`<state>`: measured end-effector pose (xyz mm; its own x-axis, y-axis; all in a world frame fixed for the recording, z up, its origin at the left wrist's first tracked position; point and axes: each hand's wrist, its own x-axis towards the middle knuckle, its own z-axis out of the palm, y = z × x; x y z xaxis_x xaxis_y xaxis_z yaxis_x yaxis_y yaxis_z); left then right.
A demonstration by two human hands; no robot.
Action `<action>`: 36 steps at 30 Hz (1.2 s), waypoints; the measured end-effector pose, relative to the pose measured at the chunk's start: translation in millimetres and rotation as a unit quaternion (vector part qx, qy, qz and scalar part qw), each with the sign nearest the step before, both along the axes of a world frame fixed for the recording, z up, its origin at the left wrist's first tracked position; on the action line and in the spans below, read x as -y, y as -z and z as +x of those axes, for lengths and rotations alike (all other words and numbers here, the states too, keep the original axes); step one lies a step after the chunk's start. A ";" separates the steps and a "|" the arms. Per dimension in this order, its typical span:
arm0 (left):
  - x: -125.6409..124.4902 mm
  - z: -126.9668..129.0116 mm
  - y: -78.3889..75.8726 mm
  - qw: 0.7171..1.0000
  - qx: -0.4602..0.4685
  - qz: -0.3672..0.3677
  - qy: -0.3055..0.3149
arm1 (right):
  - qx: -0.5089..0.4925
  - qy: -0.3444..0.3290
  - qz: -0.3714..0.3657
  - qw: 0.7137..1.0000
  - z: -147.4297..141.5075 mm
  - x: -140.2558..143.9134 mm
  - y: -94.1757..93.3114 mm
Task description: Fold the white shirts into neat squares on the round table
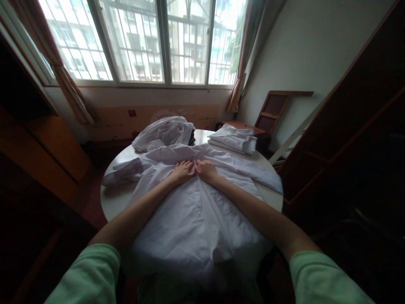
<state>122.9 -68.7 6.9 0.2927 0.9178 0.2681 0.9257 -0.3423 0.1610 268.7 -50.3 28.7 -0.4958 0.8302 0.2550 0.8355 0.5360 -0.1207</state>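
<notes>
White shirt [196, 211] spread flat on round table [110, 198]; left hand [183, 172] and right hand [206, 170] side by side at far end, fingers curled, pinching its fabric.

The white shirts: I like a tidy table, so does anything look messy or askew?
Yes. A crumpled white garment lies heaped at the table's far left, unlike the folded stack far right. The spread shirt under both hands overhangs the near edge.

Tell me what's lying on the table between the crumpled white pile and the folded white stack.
In the head view, only a bare strip of the table separates the crumpled pile from the folded stack.
</notes>
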 end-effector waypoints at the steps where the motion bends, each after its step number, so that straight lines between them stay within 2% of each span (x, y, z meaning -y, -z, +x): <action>1: 1.8 0.7 1.3 1.000 0.007 0.024 -0.004 | -0.008 -0.003 0.002 1.000 -0.6 2.0 2.5; 6: 4.8 -1.4 1.1 0.997 0.029 0.071 0.020 | -0.055 -0.002 -0.026 0.998 5.5 -0.8 6.7; 14: 2.8 -5.7 -3.7 0.994 0.073 0.076 0.034 | -0.111 -0.012 0.010 0.994 7.4 0.0 9.9; 16: -1.1 -7.5 -0.6 0.992 0.093 0.077 0.038 | -0.152 -0.009 -0.018 0.988 6.0 -1.8 10.1; 21: -14.7 -11.2 7.5 0.985 0.157 0.051 0.053 | -0.185 -0.053 -0.156 0.969 12.2 -13.0 8.4; 25: -15.1 -10.1 5.7 0.979 0.194 0.039 0.056 | -0.252 -0.097 -0.239 0.933 22.2 -22.1 7.7; 31: -5.7 -0.5 5.1 0.970 0.227 0.066 0.061 | -0.299 -0.114 -0.293 0.901 26.4 -30.0 13.1; 36: -5.5 3.5 10.3 0.963 0.251 0.074 0.071 | -0.322 -0.112 -0.284 0.896 22.7 -33.9 19.0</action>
